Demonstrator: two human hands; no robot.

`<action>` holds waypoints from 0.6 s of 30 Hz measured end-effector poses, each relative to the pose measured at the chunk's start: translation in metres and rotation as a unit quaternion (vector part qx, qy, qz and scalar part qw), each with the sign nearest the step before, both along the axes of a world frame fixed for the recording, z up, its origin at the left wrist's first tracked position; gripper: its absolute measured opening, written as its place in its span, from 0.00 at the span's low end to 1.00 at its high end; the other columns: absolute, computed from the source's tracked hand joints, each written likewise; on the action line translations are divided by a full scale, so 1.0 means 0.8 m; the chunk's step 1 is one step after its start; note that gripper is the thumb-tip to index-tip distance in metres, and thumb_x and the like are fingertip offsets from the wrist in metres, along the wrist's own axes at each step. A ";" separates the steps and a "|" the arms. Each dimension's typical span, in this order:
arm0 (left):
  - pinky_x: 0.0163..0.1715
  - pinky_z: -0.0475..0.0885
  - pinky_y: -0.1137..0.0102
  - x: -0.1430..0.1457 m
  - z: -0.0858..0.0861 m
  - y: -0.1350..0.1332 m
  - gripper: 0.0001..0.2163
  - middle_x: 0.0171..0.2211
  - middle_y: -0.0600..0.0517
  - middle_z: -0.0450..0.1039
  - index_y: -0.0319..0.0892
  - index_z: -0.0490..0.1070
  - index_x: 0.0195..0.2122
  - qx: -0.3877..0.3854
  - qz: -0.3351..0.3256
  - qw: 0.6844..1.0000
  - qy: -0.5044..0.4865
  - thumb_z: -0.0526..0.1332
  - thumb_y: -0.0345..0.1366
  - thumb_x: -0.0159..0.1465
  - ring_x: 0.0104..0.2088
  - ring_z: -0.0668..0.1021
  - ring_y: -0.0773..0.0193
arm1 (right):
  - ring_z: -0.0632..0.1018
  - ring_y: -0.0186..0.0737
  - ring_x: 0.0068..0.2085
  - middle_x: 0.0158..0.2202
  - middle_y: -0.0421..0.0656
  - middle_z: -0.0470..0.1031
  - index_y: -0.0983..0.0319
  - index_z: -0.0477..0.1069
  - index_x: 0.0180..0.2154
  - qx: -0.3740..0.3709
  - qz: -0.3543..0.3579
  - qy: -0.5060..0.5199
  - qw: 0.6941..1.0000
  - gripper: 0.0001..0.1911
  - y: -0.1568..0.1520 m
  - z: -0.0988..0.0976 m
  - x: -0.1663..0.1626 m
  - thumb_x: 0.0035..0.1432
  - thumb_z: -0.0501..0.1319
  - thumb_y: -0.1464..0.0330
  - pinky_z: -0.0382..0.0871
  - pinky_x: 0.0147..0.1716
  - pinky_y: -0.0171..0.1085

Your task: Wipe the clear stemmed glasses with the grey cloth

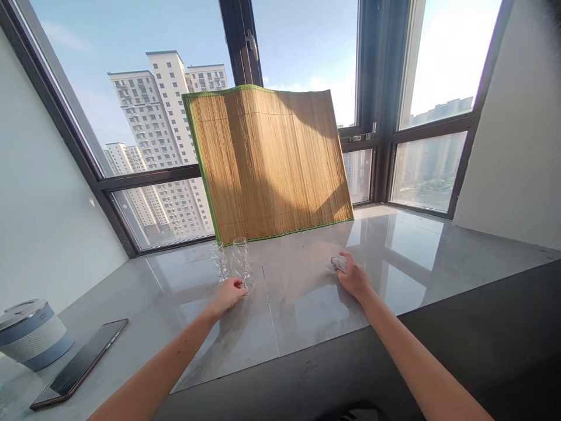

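Several small clear stemmed glasses stand close together on the grey tiled sill, among them a left glass (218, 252) and a front glass (248, 275). My left hand (228, 296) is closed, its thumb and fingertips pinching at the foot of the front glass. Further right, my right hand (354, 278) is closed round a small clear glass (337, 264), which looks tilted just above or on the sill. Its stem and foot are hidden or too small to make out.
Behind the glasses a bamboo mat (272, 169) with green edging leans against the window. At the left lie a dark phone (81, 362) and a blue-and-white lidded cup (33, 333). The sill's front edge (280, 356) drops off towards me.
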State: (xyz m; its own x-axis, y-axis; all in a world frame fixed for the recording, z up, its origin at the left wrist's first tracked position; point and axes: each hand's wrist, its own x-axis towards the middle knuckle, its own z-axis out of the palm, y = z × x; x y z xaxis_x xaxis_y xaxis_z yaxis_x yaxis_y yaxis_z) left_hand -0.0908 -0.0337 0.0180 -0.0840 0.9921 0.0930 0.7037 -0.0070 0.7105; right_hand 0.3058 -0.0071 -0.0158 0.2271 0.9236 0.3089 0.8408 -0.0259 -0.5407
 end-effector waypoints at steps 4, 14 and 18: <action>0.28 0.61 0.72 0.012 -0.011 0.011 0.09 0.21 0.56 0.65 0.40 0.67 0.22 0.046 -0.009 0.997 0.053 0.59 0.40 0.55 0.25 0.70 0.65 | 0.77 0.45 0.39 0.38 0.45 0.76 0.57 0.58 0.58 0.007 -0.005 0.001 1.000 0.25 0.006 -0.007 0.002 0.59 0.54 0.66 0.59 0.32 0.35; 0.37 0.66 0.70 0.130 -0.025 0.039 0.10 0.32 0.51 0.74 0.43 0.69 0.34 0.223 -0.183 0.957 0.043 0.50 0.37 0.66 0.35 0.75 0.63 | 0.77 0.48 0.41 0.40 0.48 0.77 0.57 0.57 0.60 0.019 0.011 0.027 0.999 0.27 0.007 -0.009 0.005 0.58 0.54 0.66 0.62 0.33 0.36; 0.32 0.65 0.72 0.135 -0.030 0.057 0.11 0.27 0.53 0.74 0.43 0.70 0.36 0.225 -0.161 0.961 0.011 0.50 0.39 0.66 0.28 0.74 0.65 | 0.77 0.49 0.42 0.42 0.48 0.77 0.56 0.56 0.61 0.033 0.008 0.037 0.999 0.30 0.008 -0.010 0.008 0.57 0.55 0.66 0.65 0.36 0.38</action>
